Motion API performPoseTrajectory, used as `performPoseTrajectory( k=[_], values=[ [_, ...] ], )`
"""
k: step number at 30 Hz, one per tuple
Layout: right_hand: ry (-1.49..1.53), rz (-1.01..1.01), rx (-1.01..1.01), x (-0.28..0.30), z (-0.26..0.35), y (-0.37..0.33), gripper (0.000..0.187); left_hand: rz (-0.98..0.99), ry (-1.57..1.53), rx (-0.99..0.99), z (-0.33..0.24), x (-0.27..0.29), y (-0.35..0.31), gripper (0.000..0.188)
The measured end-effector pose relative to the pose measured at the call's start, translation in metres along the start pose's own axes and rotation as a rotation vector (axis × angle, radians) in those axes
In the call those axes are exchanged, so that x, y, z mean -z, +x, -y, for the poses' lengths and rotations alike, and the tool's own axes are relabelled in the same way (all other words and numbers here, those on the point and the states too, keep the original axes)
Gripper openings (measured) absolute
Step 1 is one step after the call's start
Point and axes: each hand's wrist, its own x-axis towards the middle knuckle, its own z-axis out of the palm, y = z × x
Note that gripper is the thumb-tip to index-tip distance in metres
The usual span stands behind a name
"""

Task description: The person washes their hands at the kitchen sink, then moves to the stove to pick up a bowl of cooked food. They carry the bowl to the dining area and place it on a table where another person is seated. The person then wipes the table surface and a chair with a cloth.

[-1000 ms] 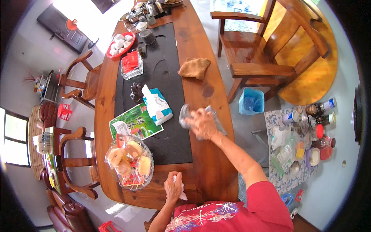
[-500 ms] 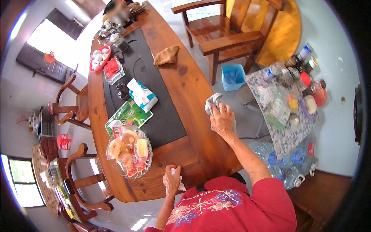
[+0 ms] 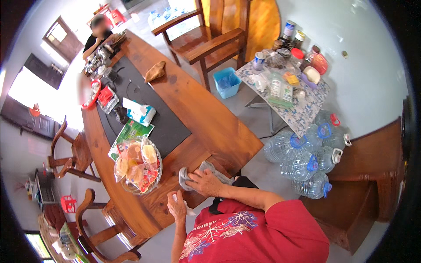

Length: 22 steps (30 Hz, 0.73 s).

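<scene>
My right hand (image 3: 204,183) presses a grey cloth (image 3: 183,179) onto the near end of the wooden table (image 3: 228,136). Its fingers curl over the cloth, which spreads out on both sides of them. Close by on the left, my left hand (image 3: 176,207) is closed on a crumpled white tissue (image 3: 190,211) just at the table's near edge. Beyond my left hand stands a clear bowl (image 3: 159,172) heaped with wrapped snacks. Under its far side lies a green packet (image 3: 139,129), with a blue and white tissue pack (image 3: 144,116) past that.
A brown cloth (image 3: 155,72) lies on the table's right side. At the far end sits another person (image 3: 98,37). Right of the table are a blue bin (image 3: 226,83), a small side table (image 3: 254,74) crowded with jars, and several big water bottles (image 3: 298,165). Wooden chairs (image 3: 83,155) line the left.
My right hand has drawn the grey cloth from the table's right edge back and left to the near end. My left hand still grips the tissue. The view has swung right.
</scene>
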Motion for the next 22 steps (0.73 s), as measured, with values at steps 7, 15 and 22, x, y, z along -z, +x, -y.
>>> performPoseTrajectory(
  k=[7, 15, 22],
  values=[
    [-0.161, 0.013, -0.346, 0.040, -0.020, -0.043, 0.042, 0.109, 0.145, -0.099, 0.024, 0.003, -0.007, 0.025],
    [-0.466, -0.154, -0.826, 0.084, -0.105, -0.096, 0.045, 0.132, 0.272, -0.103, 0.012, 0.000, -0.007, 0.026],
    [0.020, -0.027, -1.234, 0.073, -0.179, -0.109, 0.050, 0.288, 0.226, -0.103, -0.006, 0.003, 0.005, 0.034]
  ],
)
